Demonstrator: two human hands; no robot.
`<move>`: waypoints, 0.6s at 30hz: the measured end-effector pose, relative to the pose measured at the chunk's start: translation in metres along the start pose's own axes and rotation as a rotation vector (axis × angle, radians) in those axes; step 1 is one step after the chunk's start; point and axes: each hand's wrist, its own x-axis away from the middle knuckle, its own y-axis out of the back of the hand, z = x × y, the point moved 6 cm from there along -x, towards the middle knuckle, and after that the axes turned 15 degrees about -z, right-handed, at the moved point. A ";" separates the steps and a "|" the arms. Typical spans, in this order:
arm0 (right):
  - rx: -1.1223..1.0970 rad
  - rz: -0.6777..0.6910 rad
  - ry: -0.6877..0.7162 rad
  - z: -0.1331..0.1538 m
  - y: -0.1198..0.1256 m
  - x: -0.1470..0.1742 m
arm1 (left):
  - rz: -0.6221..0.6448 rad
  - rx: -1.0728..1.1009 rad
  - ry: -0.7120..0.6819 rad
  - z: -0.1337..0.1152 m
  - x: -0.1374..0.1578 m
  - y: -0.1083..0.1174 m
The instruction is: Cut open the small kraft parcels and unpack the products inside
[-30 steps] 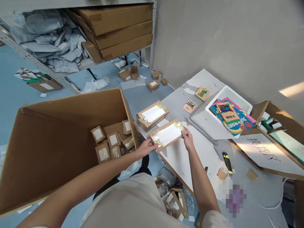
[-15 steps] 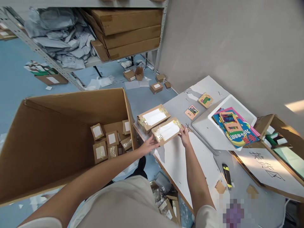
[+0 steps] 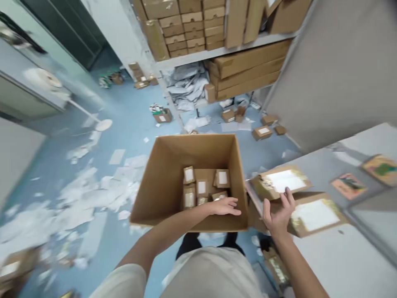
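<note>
My left hand [image 3: 225, 206] reaches over the large open cardboard box [image 3: 149, 194], its fingers stretched out and holding nothing. Several small taped parcels [image 3: 202, 187] with white labels lie in the bottom of that box, partly hidden under my left arm. To the right, my right hand [image 3: 281, 213] is raised with fingers apart beside two taped cartons on the table. The rear carton [image 3: 269, 190] is just beyond its fingertips, and the nearer carton [image 3: 316, 215] lies to its right. Whether the hand touches either one, I cannot tell.
A white table [image 3: 356, 256] stands at right, with a small picture-covered pack [image 3: 349, 186]. Beyond the box is a shelf rack [image 3: 257, 41] with cartons and grey bags [image 3: 187, 85]. Scattered paper [image 3: 89, 198] covers the floor at left, near a white stand fan [image 3: 104, 124].
The view has swung left. Both hands have let go of the nearer carton, which lies on the table. My left hand has moved over the large box.
</note>
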 end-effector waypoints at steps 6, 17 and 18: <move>-0.241 0.453 -0.056 0.093 -0.184 0.080 | -0.216 0.137 0.048 0.067 0.039 0.130; 0.542 1.500 -0.591 -0.063 -0.307 0.286 | -0.396 -0.169 0.276 0.243 -0.058 0.245; 0.555 1.537 -0.616 -0.079 -0.306 0.302 | -0.409 -0.186 0.279 0.255 -0.075 0.242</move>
